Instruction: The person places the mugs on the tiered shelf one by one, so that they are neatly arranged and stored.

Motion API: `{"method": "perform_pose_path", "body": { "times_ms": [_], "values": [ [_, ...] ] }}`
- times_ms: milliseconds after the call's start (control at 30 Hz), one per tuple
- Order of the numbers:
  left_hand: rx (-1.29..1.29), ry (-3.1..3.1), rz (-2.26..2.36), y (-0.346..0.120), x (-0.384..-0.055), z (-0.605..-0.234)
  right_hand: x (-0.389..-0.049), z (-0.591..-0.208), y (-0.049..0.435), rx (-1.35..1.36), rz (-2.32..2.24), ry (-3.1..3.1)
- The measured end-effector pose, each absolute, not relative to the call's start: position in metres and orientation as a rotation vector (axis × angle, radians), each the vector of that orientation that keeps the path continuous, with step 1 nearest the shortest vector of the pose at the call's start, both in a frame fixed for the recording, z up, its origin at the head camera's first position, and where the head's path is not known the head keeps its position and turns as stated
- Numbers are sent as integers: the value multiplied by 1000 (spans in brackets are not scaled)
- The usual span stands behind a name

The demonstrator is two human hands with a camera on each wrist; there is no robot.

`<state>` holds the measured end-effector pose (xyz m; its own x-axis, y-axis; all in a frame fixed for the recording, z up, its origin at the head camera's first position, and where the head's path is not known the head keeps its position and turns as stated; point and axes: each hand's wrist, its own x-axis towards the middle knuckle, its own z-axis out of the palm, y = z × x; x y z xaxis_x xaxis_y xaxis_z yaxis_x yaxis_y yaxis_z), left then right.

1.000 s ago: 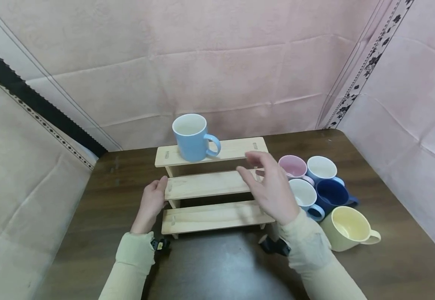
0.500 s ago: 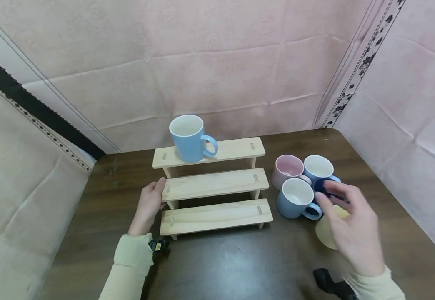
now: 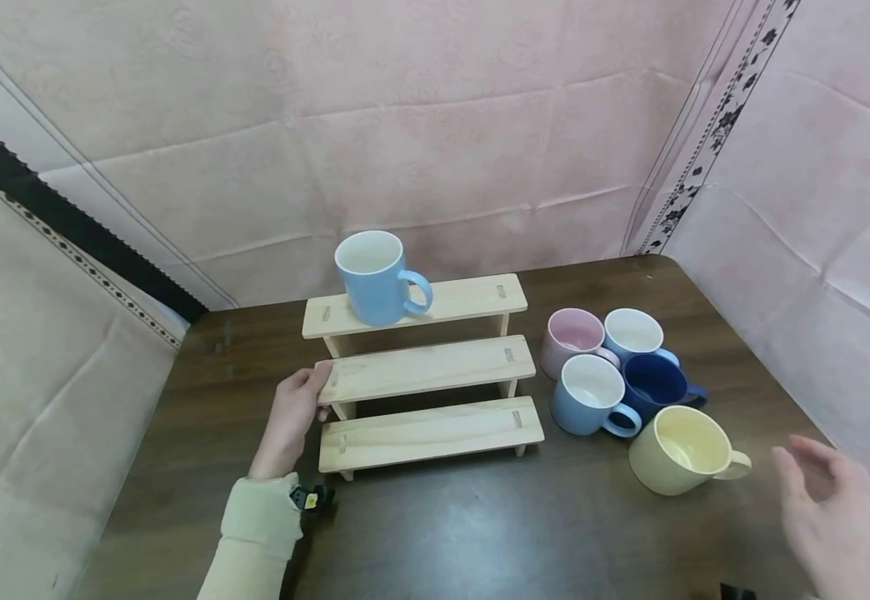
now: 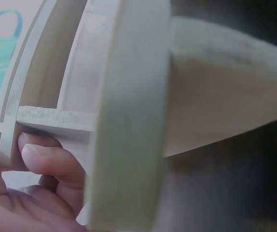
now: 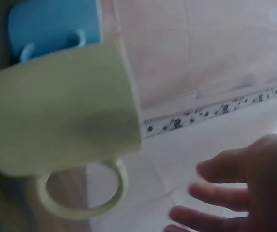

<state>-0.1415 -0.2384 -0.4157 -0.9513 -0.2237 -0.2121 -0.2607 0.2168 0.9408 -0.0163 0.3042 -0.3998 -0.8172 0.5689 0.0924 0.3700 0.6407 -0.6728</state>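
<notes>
One three-tiered pale wooden rack (image 3: 426, 367), I note, bears a light-blue cylindrical ceramic mug (image 3: 371, 287) up top, left hand (image 3: 290, 412) curled round the rack's left end at middle tier, empty, loosely spread right hand (image 3: 836, 508) well to its right, near a pale-yellow cylindrical ceramic mug (image 3: 663, 462).

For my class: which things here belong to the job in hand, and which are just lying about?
Likely in the job:
wooden rack, held by the left grip
light-blue mug on its top shelf
yellow mug, nearest the right grip
pink mug, dark-blue mug, near blue mug, far blue mug

Apparently just surroundings:
tabletop
pinkish cloth behind
</notes>
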Motion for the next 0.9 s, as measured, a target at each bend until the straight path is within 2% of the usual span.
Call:
{"method": "perform_pose_path", "body": {
  "times_ms": [167, 267, 900],
  "values": [
    [-495, 2420, 1924, -238, -139, -415, -16, -420, 316, -403, 884, -2778],
    [-495, 2422, 1942, -236, -139, -415, -17, -429, 318, -285, 895, -2820],
    [-468, 2386, 1918, -237, -142, -414, -20, -446, 320, -254, 948, -2815]
  ]
}}
